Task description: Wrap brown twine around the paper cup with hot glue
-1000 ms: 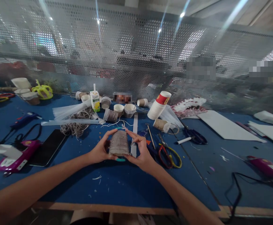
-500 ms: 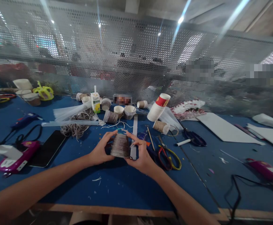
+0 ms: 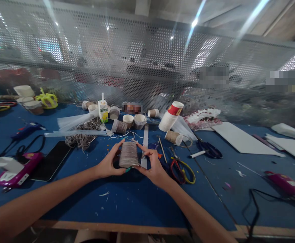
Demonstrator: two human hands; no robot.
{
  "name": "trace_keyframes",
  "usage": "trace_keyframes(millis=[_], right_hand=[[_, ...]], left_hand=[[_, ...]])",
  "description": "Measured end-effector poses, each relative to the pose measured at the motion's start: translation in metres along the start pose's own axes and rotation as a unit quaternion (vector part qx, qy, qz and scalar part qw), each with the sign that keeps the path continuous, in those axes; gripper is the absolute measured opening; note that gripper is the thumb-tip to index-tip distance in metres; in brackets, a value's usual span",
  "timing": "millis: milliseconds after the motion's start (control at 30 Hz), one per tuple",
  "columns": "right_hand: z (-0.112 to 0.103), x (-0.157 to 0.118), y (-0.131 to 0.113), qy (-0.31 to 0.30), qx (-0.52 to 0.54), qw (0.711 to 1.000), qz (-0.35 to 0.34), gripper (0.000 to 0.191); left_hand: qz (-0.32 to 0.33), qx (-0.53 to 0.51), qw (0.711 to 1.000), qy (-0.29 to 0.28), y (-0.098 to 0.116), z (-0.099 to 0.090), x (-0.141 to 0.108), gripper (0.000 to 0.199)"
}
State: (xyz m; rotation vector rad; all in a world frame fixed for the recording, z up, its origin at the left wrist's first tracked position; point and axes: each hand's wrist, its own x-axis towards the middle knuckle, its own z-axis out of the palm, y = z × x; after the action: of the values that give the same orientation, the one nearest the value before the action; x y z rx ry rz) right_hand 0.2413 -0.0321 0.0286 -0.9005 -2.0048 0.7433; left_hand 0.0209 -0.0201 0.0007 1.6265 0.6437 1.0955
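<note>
Between my two hands is a paper cup wrapped in grey-brown cord (image 3: 128, 154), held just above the blue table. My left hand (image 3: 109, 162) grips its left side, fingers at the top edge and thumb at the bottom. On the other side my right hand (image 3: 152, 164) closes on it the same way. A metal ruler (image 3: 146, 135) lies partly behind my right hand. Beyond the hands rest another cord-wrapped cup (image 3: 119, 127) on its side and a white paper cup (image 3: 140, 120). Left of them is a heap of loose grey cord (image 3: 82, 140).
Scissors with red and yellow handles (image 3: 182, 170) lie right of my right hand. A phone (image 3: 52, 160) and a magenta glue gun (image 3: 20, 170) are at left. Further back stand a drink carton (image 3: 103, 111) and a stack of paper cups (image 3: 169, 120). A perforated metal screen (image 3: 147, 67) closes the back.
The wrapped cup has turned slightly between my hands, and its cord shows more sharply. My fingers have shifted a little on it. The things on the table stay put.
</note>
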Motion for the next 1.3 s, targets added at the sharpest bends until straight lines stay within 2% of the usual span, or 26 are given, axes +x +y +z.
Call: trace_keyframes(millis=[200, 333, 400, 500, 600, 733, 833, 967, 1300], right_hand=[[-0.001, 0.000, -0.001, -0.006, -0.008, 1.000, -0.006, 0.029], [0.000, 0.001, 0.001, 0.024, -0.045, 0.999, -0.015, 0.024], [0.000, 0.000, -0.001, 0.047, -0.066, 0.996, -0.028, 0.025], [-0.002, 0.000, -0.009, 0.066, -0.096, 0.991, -0.064, 0.029], [-0.004, -0.002, -0.016, 0.045, -0.142, 0.982, -0.117, 0.032], [-0.002, -0.005, -0.022, -0.031, -0.180, 0.965, -0.188, 0.031], [0.003, -0.008, -0.025, -0.083, -0.198, 0.959, -0.186, 0.028], [0.008, -0.010, -0.026, -0.114, -0.227, 0.952, -0.169, 0.026], [0.007, -0.010, -0.024, -0.097, -0.260, 0.949, -0.148, 0.019]], left_hand=[[0.004, 0.004, 1.000, 0.023, -0.005, -0.001, 0.001, 0.089], [-0.009, 0.039, 0.998, 0.039, -0.004, 0.000, 0.002, 0.084], [0.002, 0.067, 0.996, 0.064, -0.004, 0.001, 0.002, 0.080], [0.021, 0.113, 0.985, 0.132, -0.005, 0.000, 0.002, 0.078], [0.022, 0.135, 0.970, 0.199, -0.007, -0.003, 0.003, 0.078], [0.029, 0.136, 0.957, 0.255, -0.007, -0.003, 0.004, 0.079], [0.032, 0.140, 0.955, 0.261, -0.004, -0.002, 0.004, 0.079], [0.039, 0.145, 0.952, 0.267, -0.005, -0.002, 0.003, 0.079], [0.034, 0.120, 0.959, 0.255, -0.010, -0.004, 0.002, 0.079]])
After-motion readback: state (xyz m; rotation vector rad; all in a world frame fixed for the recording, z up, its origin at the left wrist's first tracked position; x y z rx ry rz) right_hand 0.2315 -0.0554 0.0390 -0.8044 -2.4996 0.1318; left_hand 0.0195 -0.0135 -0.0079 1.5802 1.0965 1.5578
